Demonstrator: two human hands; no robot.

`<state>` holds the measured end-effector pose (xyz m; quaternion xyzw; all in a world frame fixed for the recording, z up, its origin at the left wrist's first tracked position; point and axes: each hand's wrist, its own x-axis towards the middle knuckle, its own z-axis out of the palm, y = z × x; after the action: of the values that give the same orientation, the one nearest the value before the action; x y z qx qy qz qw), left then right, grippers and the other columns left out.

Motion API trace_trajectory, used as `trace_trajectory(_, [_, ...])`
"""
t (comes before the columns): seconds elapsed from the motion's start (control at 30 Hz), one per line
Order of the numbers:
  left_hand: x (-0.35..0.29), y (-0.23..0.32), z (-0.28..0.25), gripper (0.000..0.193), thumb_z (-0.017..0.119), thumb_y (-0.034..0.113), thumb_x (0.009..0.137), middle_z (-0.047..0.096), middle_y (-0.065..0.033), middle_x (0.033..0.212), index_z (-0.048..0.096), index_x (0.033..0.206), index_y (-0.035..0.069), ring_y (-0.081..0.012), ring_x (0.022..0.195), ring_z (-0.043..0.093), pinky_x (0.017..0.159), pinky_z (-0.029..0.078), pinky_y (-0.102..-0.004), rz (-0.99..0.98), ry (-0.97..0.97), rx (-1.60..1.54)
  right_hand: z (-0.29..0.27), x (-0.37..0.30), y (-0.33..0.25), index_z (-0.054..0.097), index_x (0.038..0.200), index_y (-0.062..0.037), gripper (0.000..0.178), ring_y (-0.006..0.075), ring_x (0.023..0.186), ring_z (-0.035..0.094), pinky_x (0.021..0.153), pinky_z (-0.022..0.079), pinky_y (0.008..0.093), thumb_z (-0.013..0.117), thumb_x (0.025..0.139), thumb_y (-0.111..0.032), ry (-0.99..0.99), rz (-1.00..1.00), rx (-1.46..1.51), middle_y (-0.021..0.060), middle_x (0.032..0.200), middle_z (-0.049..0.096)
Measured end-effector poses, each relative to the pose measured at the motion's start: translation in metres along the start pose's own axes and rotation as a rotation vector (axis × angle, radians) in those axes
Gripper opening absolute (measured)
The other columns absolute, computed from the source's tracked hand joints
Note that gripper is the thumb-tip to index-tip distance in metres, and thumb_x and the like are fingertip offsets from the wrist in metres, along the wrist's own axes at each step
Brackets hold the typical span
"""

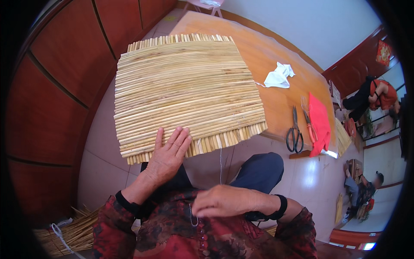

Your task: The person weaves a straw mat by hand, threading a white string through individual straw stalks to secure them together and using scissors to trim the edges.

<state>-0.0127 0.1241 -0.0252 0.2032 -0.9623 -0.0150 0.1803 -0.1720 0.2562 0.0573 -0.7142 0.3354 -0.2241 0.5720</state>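
A mat of straw-coloured reed stalks [185, 88] rests partly on the wooden table and juts out over my lap. Its stalks lie crosswise, with another layer of stalk ends showing along the near and far edges. My left hand [166, 155] lies flat on the near edge, fingers stretched out over the stalks. Close to my chest, my right hand [226, 201] is closed on a thin white string [221, 166]. The string runs up to the mat's near edge, and a loose loop dangles beside my fingers. My fingertips are partly hidden.
On the table [276, 110] lie a white cloth [279, 76], black-handled scissors [295, 134], a red-handled tool [309, 127] and a red cloth [319, 125]. Loose reeds [79, 228] sit on the floor at lower left. Two people [381, 95] are at the right. Wooden cabinets [64, 64] line the left.
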Motion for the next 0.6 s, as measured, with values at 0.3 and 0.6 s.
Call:
trace_trajectory(0.3, [0.018, 0.022, 0.009, 0.058, 0.057, 0.007, 0.075, 0.036, -0.0139, 0.139, 0.039, 0.130, 0.004, -0.0316, 0.130, 0.033, 0.105, 0.017, -0.0584, -0.014, 0.058, 0.125, 0.024, 0.014, -0.040, 0.056, 0.091, -0.0040, 0.022, 0.0222, 0.086, 0.053, 0.076, 0.043, 0.0337, 0.054, 0.072, -0.015, 0.152, -0.168, -0.836, 0.0081, 0.083, 0.051])
trace_trajectory(0.6, [0.030, 0.024, 0.007, 0.049, 0.047, 0.010, 0.084, 0.036, -0.0207, 0.137, 0.037, 0.129, -0.004, -0.0360, 0.130, 0.031, 0.101, 0.020, -0.0620, 0.067, -0.007, 0.167, 0.017, -0.065, -0.029, 0.053, 0.080, -0.0060, 0.012, 0.0234, 0.080, 0.053, 0.071, 0.040, 0.0336, 0.054, 0.078, -0.018, 0.327, 0.048, -0.792, 0.0076, 0.078, 0.051])
